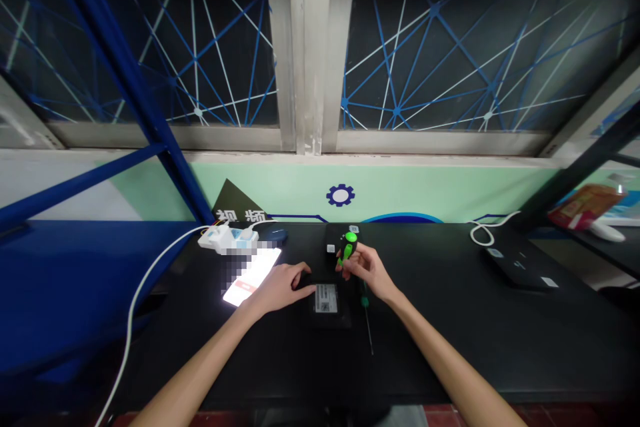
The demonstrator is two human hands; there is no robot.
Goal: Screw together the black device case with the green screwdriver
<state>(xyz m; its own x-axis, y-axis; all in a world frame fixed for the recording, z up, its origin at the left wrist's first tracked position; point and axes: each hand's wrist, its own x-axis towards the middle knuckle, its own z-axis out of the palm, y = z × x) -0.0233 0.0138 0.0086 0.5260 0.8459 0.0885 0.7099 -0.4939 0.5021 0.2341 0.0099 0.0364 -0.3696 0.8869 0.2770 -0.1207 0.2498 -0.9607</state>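
Observation:
A flat black box-like device with a white printed label lies on the black table. My left hand rests at its left side, fingers and thumb apart, the thumb reaching the label's edge; nothing is held. Above the device's far right side, my right hand grips a green-and-black screwdriver by its handle, bright green end up. Its tip is not visible. Just below that hand, a thin screwdriver with a dark green handle lies on the table, its shaft towards me.
A lit phone lies left of my left hand. Behind it are a white power strip with a cable and a dark blue mouse-like object. Another black box sits at the back; a further black device lies right.

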